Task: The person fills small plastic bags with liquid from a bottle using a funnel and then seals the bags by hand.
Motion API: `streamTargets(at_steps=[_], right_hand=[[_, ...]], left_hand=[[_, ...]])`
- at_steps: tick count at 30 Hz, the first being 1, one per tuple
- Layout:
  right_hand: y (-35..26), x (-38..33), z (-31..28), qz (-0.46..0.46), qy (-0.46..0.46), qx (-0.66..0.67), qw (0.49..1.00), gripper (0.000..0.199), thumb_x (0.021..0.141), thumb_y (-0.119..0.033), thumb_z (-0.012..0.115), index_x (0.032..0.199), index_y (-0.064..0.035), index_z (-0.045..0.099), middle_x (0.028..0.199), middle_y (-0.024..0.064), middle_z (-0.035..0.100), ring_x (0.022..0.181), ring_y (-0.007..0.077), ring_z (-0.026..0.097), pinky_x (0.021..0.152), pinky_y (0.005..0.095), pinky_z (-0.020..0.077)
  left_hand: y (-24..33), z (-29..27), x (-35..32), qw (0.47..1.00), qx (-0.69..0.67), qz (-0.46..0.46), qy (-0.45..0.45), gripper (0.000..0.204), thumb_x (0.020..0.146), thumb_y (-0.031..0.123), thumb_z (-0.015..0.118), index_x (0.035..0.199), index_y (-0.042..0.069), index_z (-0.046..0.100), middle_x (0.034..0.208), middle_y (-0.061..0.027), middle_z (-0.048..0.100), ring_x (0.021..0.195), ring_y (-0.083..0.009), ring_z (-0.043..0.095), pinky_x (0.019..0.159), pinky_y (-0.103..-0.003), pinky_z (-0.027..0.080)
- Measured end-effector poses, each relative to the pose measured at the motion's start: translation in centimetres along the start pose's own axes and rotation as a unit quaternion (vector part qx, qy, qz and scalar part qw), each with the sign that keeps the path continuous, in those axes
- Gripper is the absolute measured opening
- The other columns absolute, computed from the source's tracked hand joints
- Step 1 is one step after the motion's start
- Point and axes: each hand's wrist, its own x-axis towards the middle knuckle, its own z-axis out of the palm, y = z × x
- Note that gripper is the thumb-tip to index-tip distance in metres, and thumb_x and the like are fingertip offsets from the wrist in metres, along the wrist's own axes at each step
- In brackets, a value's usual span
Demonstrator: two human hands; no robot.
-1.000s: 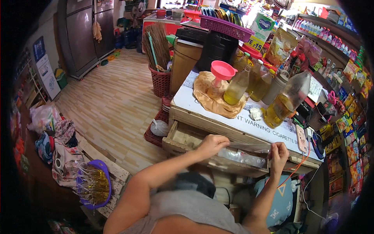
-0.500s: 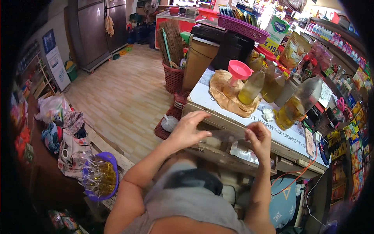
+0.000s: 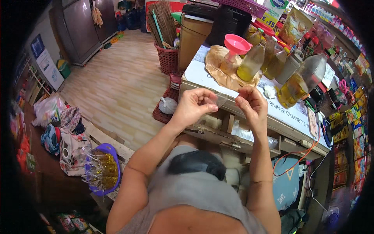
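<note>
My left hand (image 3: 196,104) pinches a small clear plastic bag (image 3: 222,99) between thumb and fingertips, just over the table's near edge. Close to its right, my right hand (image 3: 252,107) is curled with thumb and fingers drawn together; whether it holds part of the bag is too faint to tell. Beyond both hands, a pink funnel (image 3: 237,43) sits in a clear container on crumpled brown paper (image 3: 218,64). Beside it stand a glass bottle (image 3: 250,64) partly filled with yellow liquid and a larger tilted-looking plastic bottle (image 3: 290,91) holding the same.
Below my hands a wooden drawer (image 3: 218,136) stands open with clear plastic inside. On the left bench, a purple basin (image 3: 118,171) holds several bags of yellow liquid. A red basket (image 3: 167,58) of brooms stands on the floor. An orange cord (image 3: 298,160) hangs at right.
Both hands have risen from above the drawer to the table's edge. My left fingers have closed from a spread pose onto the clear bag. The whole view has shifted slightly.
</note>
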Motion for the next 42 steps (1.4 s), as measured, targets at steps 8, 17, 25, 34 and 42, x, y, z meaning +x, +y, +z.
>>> streamTargets(at_steps=[8,17,25,34,42], right_hand=[[1.3,0.3,1.1,0.066,-0.083,-0.052,0.993,0.012,0.081,-0.007,0.066,0.086,0.0027,0.063,0.076,0.0047,0.063,0.07,0.0069,0.057,0.062,0.0215,0.0452],[-0.2,1.4,1.9,-0.099,-0.069,-0.141,0.983,0.015,0.075,-0.005,0.069,0.087,0.0019,0.064,0.081,0.0081,0.061,0.07,0.015,0.058,0.064,0.0266,0.0459],[0.5,1.3,1.8,-0.031,-0.102,-0.144,0.984,0.012,0.077,-0.007,0.068,0.083,0.0012,0.062,0.075,0.0063,0.062,0.069,0.0116,0.056,0.064,0.0249,0.0448],[1.0,1.4,1.8,0.096,-0.089,0.044,0.99,0.013,0.08,-0.009,0.068,0.083,0.0008,0.061,0.073,0.0016,0.061,0.067,0.0068,0.055,0.062,0.0212,0.0445],[2.9,1.7,2.1,0.146,-0.121,0.078,0.979,0.015,0.076,-0.009,0.072,0.082,-0.0017,0.06,0.075,0.001,0.062,0.069,0.0063,0.056,0.063,0.0197,0.0448]], left_hand=[[-0.5,0.6,0.4,0.999,0.034,0.034,0.004,0.027,0.073,-0.004,0.071,0.098,-0.003,0.058,0.081,-0.0047,0.064,0.073,-0.0071,0.06,0.065,-0.019,0.05],[-0.8,-0.3,0.9,0.998,0.044,0.046,0.026,0.026,0.074,-0.005,0.069,0.097,-0.003,0.058,0.083,-0.0051,0.064,0.073,-0.0069,0.061,0.065,-0.018,0.05],[-1.4,0.1,1.1,0.997,0.042,0.058,0.019,0.025,0.075,-0.006,0.069,0.097,-0.003,0.058,0.083,-0.0042,0.064,0.075,-0.0065,0.061,0.067,-0.018,0.05],[-1.6,0.1,1.0,0.99,0.119,0.064,0.047,0.021,0.072,-0.001,0.07,0.092,0.0,0.062,0.081,-0.0032,0.065,0.072,-0.0058,0.059,0.063,-0.022,0.048],[-1.4,0.4,0.6,0.947,0.272,0.157,0.068,0.02,0.074,-0.004,0.065,0.093,-0.002,0.062,0.083,-0.0075,0.065,0.074,-0.0117,0.063,0.067,-0.025,0.05]])
